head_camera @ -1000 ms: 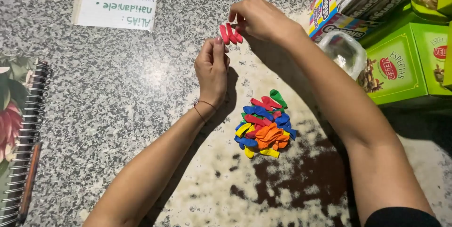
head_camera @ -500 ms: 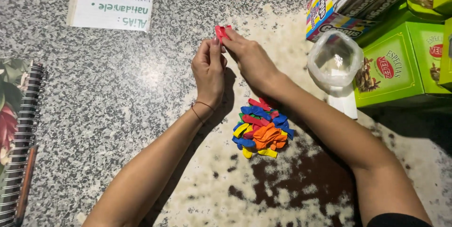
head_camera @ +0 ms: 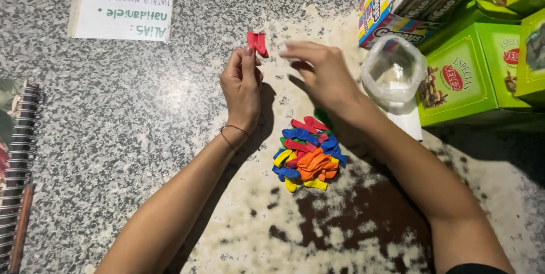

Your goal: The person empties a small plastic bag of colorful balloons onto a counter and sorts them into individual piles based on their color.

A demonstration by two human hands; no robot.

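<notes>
My left hand (head_camera: 241,84) is raised over the granite counter (head_camera: 130,132) and pinches a small bunch of red balloons (head_camera: 257,43) at its fingertips. My right hand (head_camera: 318,72) hovers just right of it, blurred, fingers loosely curled and apart from the red balloons; whether it holds anything I cannot tell. Below the two hands lies a pile of uninflated balloons (head_camera: 305,155) in red, blue, orange, yellow and green, resting on the counter.
A clear plastic bag (head_camera: 394,69) sits right of my right hand. Green boxes (head_camera: 465,78) and a colourful box (head_camera: 392,21) stand at the right. A white paper label (head_camera: 122,14) is taped at the top left. A spiral notebook (head_camera: 17,160) lies at the left edge.
My right hand has let go of the red balloons and moved right; my left hand keeps them. The view shifted slightly.
</notes>
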